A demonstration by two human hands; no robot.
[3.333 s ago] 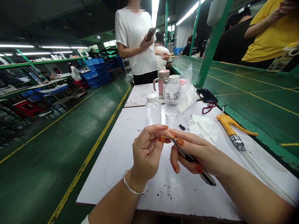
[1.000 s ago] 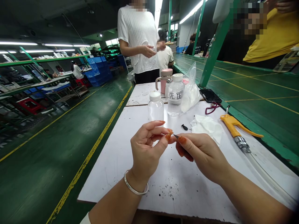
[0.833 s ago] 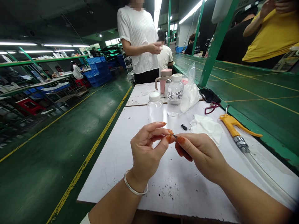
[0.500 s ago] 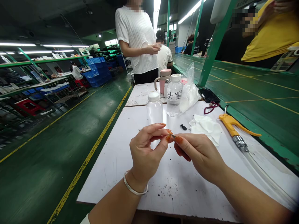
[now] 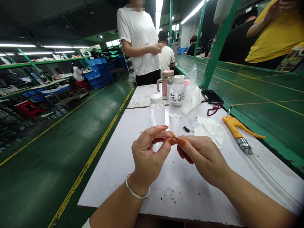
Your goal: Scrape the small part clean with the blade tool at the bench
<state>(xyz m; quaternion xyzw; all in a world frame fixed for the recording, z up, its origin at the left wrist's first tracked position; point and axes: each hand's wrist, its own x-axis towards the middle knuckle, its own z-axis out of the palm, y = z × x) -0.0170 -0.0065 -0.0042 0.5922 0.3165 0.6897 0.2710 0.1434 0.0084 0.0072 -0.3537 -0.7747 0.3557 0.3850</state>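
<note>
My left hand is raised above the white table, its fingertips curled together and its orange-painted nails close to the tip of a slim metal tool. Anything small between those fingers is too tiny to make out. My right hand is shut on that tool, and only the tip shows past my fingers. The tool's body is hidden behind the hand. A small black plastic part lies on the table beyond my right hand, next to a crumpled white wipe.
Two clear plastic bottles, a pink mug, a plastic bag and a phone stand behind my hands. A yellow air blow gun with a hose lies at the right table edge. A person stands beyond the table.
My hands have come closer together. The tool's long metal body, visible below my right hand earlier, is now hidden, with only its tip showing. The standing person no longer holds a phone.
</note>
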